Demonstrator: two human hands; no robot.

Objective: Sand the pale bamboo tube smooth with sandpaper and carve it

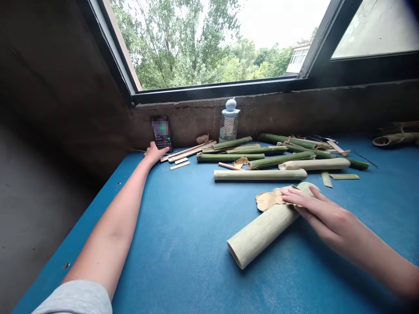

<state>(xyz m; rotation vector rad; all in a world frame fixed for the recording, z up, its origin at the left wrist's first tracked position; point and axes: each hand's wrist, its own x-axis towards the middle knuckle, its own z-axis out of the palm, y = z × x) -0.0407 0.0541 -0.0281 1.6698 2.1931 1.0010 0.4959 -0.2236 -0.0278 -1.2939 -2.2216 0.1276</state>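
**A:** Right hand (pixel 322 213) found where?

**B:** At 4 o'clock on the blue counter (pixel 183 235). Fingers (pixel 296 197) spread wide and flat, laid over one end of a pale bamboo tube (pixel 262 233) and the edge of a crumpled tan paper (pixel 270 198). Tube lying aslant, green skin gone, no grip around it visible.

**A:** Left hand (pixel 156 153)?

**B:** Stretched out to 10 o'clock, fingertips (pixel 163 149) touching the lower edge of a phone (pixel 163 138) stood against the wall. Screen blurred. Whether closed on the phone or merely touching it: impossible to tell.

**A:** Done and left, judging by the counter?

**B:** Apparently done: pale bamboo lengths (pixel 260 175) at 12 o'clock, and thin split strips (pixel 183 156) at 11 o'clock, near a twine bundle (pixel 202 138). Apparently left: green-skinned bamboo stalks (pixel 258 152), heaped from 12 to 1 o'clock behind the pale lengths. Glass jar (pixel 229 124) standing against the wall at 12 o'clock, beyond the heap's near end.
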